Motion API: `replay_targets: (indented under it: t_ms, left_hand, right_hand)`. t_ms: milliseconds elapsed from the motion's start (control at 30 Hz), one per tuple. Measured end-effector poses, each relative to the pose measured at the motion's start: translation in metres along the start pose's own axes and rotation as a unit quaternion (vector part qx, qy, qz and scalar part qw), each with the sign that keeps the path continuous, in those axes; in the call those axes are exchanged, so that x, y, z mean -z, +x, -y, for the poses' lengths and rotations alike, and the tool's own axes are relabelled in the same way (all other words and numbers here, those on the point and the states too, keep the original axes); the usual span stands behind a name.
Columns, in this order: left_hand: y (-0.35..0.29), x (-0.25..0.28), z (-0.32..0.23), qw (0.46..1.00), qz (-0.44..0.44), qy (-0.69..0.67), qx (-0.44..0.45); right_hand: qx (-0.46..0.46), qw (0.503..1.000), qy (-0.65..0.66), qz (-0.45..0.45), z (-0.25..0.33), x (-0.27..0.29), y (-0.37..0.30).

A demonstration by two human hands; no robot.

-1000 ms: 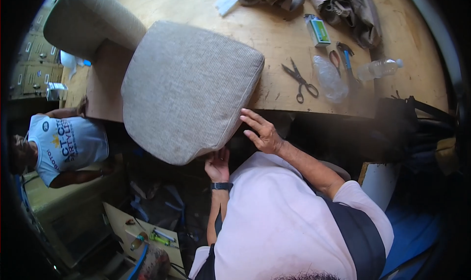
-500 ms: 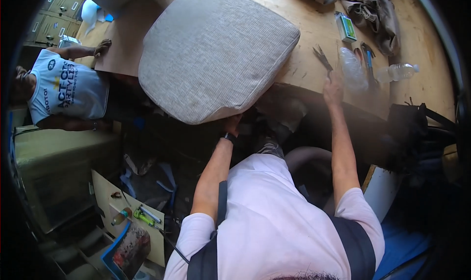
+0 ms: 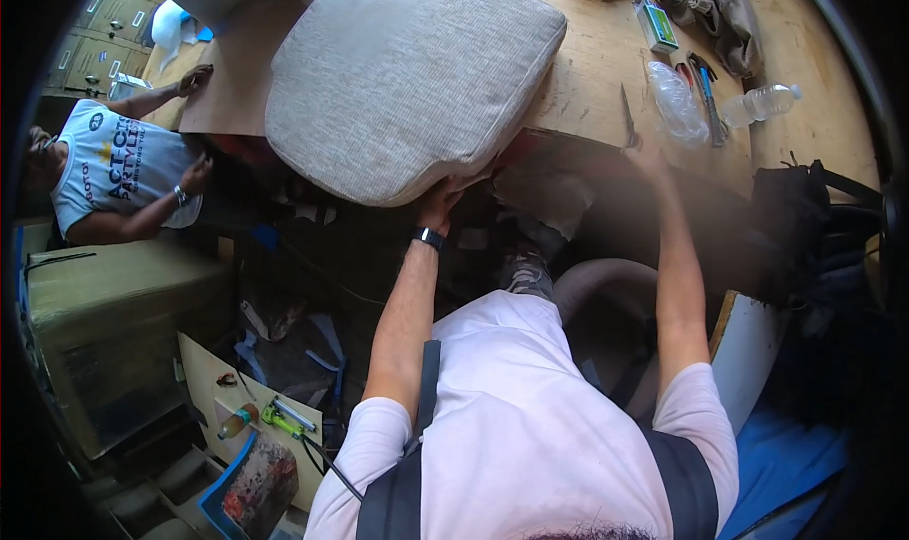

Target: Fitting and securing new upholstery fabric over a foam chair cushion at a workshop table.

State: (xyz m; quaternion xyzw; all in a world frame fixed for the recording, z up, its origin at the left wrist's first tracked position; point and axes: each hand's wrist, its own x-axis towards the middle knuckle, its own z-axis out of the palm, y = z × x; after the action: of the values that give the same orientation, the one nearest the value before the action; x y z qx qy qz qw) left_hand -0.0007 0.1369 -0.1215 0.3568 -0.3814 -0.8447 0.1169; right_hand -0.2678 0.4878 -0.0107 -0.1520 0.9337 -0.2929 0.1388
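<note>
A light grey fabric-covered seat cushion (image 3: 407, 76) rests on the wooden table, its near edge jutting over the table's front. My left hand (image 3: 437, 205) grips the underside of that near edge, its fingers partly hidden beneath the cushion. Off to the right, my right hand (image 3: 650, 159) is closed around a pair of scissors (image 3: 628, 119). The blades point away from me above the table edge and look together or edge-on. The scissors are apart from the cushion.
On the table (image 3: 587, 86) to the right lie a clear plastic bag (image 3: 678, 105), blue-handled pliers (image 3: 705, 90), a plastic bottle (image 3: 761, 105), a small green-white box (image 3: 655, 26) and brown cloth (image 3: 720, 10). A co-worker (image 3: 128, 166) stands at the left. Scraps litter the floor.
The cushion has shifted slightly away from me and my left hand has moved up with it. The scissor blades, spread before, now show as one. The co-worker's lower hand has risen.
</note>
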Motion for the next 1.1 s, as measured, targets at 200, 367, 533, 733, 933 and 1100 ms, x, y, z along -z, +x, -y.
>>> replay_targets:
  t_ms: [200, 367, 533, 733, 933, 1100]
  left_hand:
    - [-0.001, -0.012, -0.003, 0.994, 0.096, -0.047, -0.021]
    - [0.012, -0.009, 0.007, 0.999, 0.016, 0.025, -0.037]
    - [0.014, -0.02, 0.004, 0.997, -0.013, 0.082, 0.001]
    - [0.006, -0.026, -0.006, 0.984, -0.073, 0.162, 0.024]
    - [-0.005, -0.045, -0.003, 0.986, -0.122, 0.116, 0.014]
    - [-0.006, -0.044, -0.005, 0.983, -0.134, 0.126, -0.016]
  right_hand:
    - [-0.092, 0.933, 0.346, 0.01, 0.039, -0.034, -0.109]
    - [-0.045, 0.945, 0.303, 0.117, 0.084, -0.111, -0.197]
    - [0.016, 0.972, 0.142, 0.186, 0.105, -0.193, -0.219]
    - [0.018, 0.953, 0.166, 0.252, 0.104, -0.212, -0.173]
    - [0.038, 0.944, 0.175, 0.276, 0.112, -0.203, -0.14]
    - [0.077, 0.944, 0.201, 0.248, 0.119, -0.208, -0.123]
